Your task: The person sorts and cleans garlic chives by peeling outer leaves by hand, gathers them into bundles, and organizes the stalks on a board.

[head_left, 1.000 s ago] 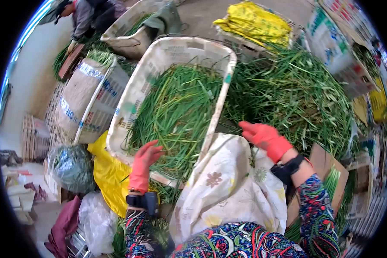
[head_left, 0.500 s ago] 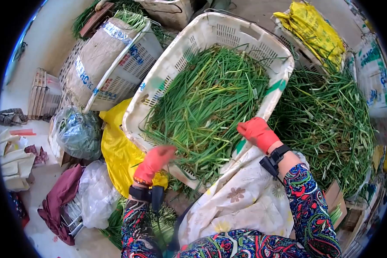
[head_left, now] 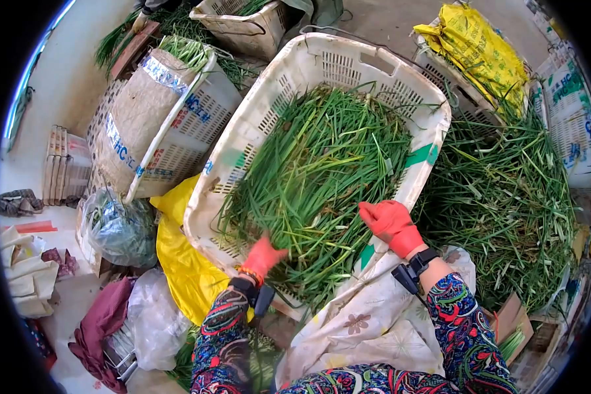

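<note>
A large white plastic basket (head_left: 200, 197) stands tilted before me, holding a heap of long green leaves (head_left: 328, 157) that look like Chinese chives. My left hand (head_left: 264, 257), in a red glove, is at the basket's near left, over the leaves. Its thumb stands apart from the fingers, which are slightly blurred; I see nothing held. Red-gloved too, my right hand (head_left: 393, 226) hovers by the near right rim with its fingers curled together. Whether anything thin is pinched there is hidden. A flowered whitish cloth (head_left: 368, 328) covers my lap beneath the basket's near edge.
Loose greens (head_left: 505, 210) form a big pile at right, below a yellow sack (head_left: 476, 52). A wrapped white crate (head_left: 197, 125) stands at left, near a bag of greens (head_left: 121, 226) and a yellow plastic sheet (head_left: 184, 256). Another person's gloved hand (head_left: 140, 23) shows at the upper left.
My left hand has moved right, with the thumb now apart from the fingers. My right hand sits slightly lower in view, still curled. The whole view has shifted a little.
</note>
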Motion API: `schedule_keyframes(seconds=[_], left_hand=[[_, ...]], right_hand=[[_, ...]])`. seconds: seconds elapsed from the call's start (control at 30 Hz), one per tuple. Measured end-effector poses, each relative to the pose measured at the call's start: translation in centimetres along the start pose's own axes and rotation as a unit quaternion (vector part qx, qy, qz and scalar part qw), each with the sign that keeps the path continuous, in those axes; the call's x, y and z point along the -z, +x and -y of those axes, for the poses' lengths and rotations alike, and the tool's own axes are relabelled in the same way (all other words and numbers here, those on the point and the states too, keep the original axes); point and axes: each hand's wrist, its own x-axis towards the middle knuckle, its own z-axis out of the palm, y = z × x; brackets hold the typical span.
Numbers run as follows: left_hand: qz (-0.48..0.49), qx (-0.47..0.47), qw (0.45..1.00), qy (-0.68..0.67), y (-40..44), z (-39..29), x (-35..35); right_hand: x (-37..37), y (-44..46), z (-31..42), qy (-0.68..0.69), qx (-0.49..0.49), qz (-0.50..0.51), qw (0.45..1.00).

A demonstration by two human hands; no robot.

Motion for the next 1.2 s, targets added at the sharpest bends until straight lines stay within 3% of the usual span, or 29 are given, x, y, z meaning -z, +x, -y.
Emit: schedule_keyframes(seconds=[0.07, 0.23, 0.37, 0.43, 0.47, 0.57, 0.63, 0.67, 0.7, 0.77, 0.83, 0.97, 1.03, 1.07, 1.2], left_hand=[[0.007, -0.067, 0.997, -0.044, -1.5, -1.0, -1.2], [-0.012, -0.16, 0.981, 0.112, -5.5, -5.5, -2.6], [0.017, -0.134, 0.989, 0.065, -3.2, -2.5, -3.3], [0.027, -0.064, 0.994, 0.083, -2.7, -2.5, -0.7], [0.017, -0.083, 0.993, 0.083, -2.2, -1.9, -0.4], [0.127, -0.129, 0.981, 0.067, -1.1, -1.5, 2.4], [0.183, -0.082, 0.98, 0.015, -0.7, -2.0, 7.0], [0.124, -0.086, 0.988, 0.034, 1.5, 1.0, 7.2], [0.16, 0.016, 0.987, 0.007, 0.4, -1.8, 10.2], [0.154, 0.018, 0.984, 0.092, 0.4, -1.4, 11.1], [0.123, -0.047, 0.966, 0.223, -1.7, -3.5, 10.4], [0.161, -0.004, 0.968, 0.193, 0.1, -2.7, 4.3], [0.122, 0.031, 0.985, 0.122, 0.3, -2.4, 0.7], [0.077, 0.028, 0.984, 0.156, -0.5, -2.5, -1.0], [0.052, 0.057, 0.993, 0.092, -2.0, -4.2, -0.8]], right_hand=[[-0.1, 0.0, -0.2, 0.001, 0.006, -0.012, 1.0], [-0.1, 0.0, 0.0, -0.01, 0.005, -0.006, 1.0], [-0.4, 0.0, 0.0, -0.027, 0.02, 0.001, 0.999], [-0.5, 0.0, 0.1, -0.016, 0.019, -0.005, 1.0], [-0.6, 0.1, 0.0, -0.012, 0.02, -0.009, 1.0], [-0.3, 0.3, 0.2, -0.019, 0.028, -0.015, 0.999], [-0.2, 0.3, 0.2, -0.016, 0.023, -0.013, 1.0], [-0.2, 0.3, 0.2, -0.017, 0.053, -0.054, 0.997], [-0.4, 0.3, -0.1, -0.016, 0.056, -0.056, 0.997], [-1.0, 0.2, -0.6, -0.014, 0.063, -0.062, 0.996], [-0.7, 0.2, -0.6, -0.025, 0.043, -0.043, 0.998], [-0.9, 0.2, -0.5, -0.026, 0.034, -0.035, 0.999], [-1.0, 0.2, -0.7, -0.023, 0.022, -0.035, 0.999], [-0.8, 0.2, -0.6, -0.024, 0.024, -0.032, 0.999], [-0.5, 0.3, -0.3, -0.006, 0.019, -0.03, 0.999]])
